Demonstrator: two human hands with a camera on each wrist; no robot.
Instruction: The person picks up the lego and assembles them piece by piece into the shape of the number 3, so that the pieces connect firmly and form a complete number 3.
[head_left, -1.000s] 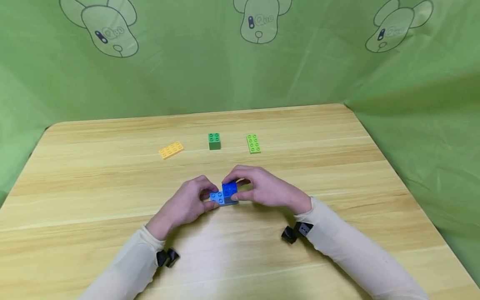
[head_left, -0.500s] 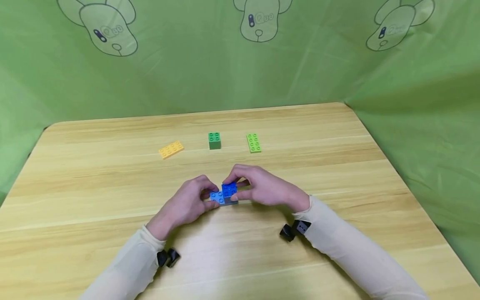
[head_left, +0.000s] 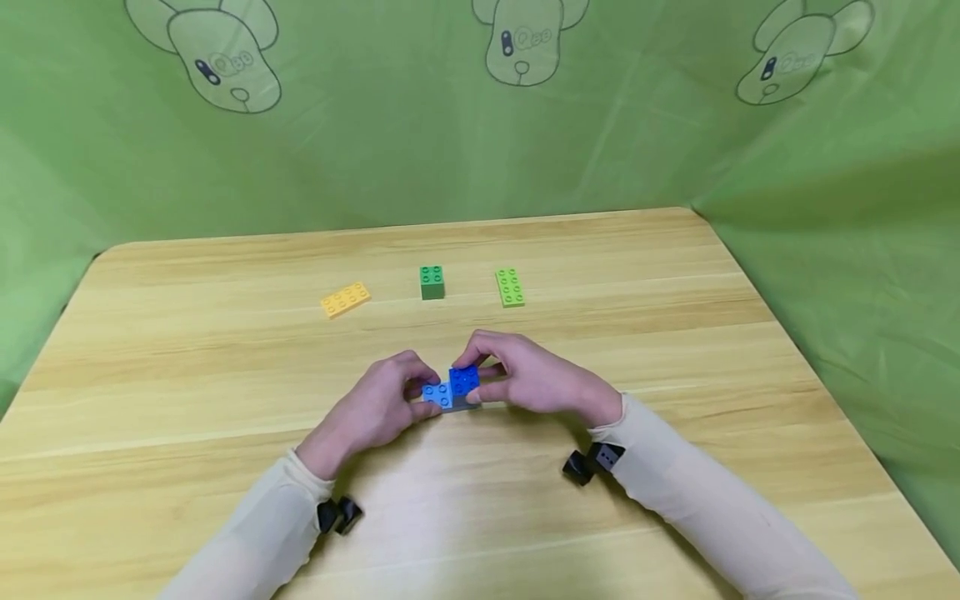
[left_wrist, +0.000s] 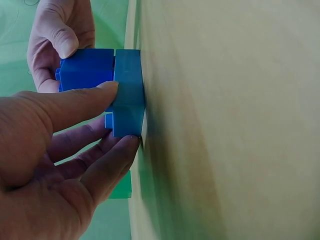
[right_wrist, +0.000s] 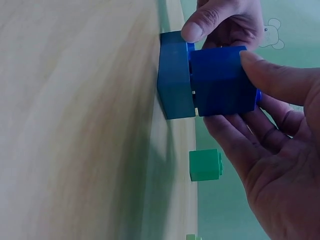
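In the head view, my left hand [head_left: 378, 404] pinches the left end of a light blue toy building brick [head_left: 437, 395] between thumb and fingers, low over the table. A taller dark blue brick [head_left: 464, 381] sits over its right end, studs up, with my right hand [head_left: 534, 375] pinching it by opposite sides. The right wrist view has a narrow gap between the dark blue brick [right_wrist: 222, 82] and the light blue brick [right_wrist: 175, 80]. Studs on the light blue brick's left end are uncovered.
Beyond the hands on the wooden table [head_left: 225, 350] lie a flat yellow-orange brick [head_left: 346, 300], a dark green brick [head_left: 432, 283] and a flat lime green brick [head_left: 510, 287]. Green cloth [head_left: 375, 150] with printed animal heads hangs behind the far edge and along the sides.
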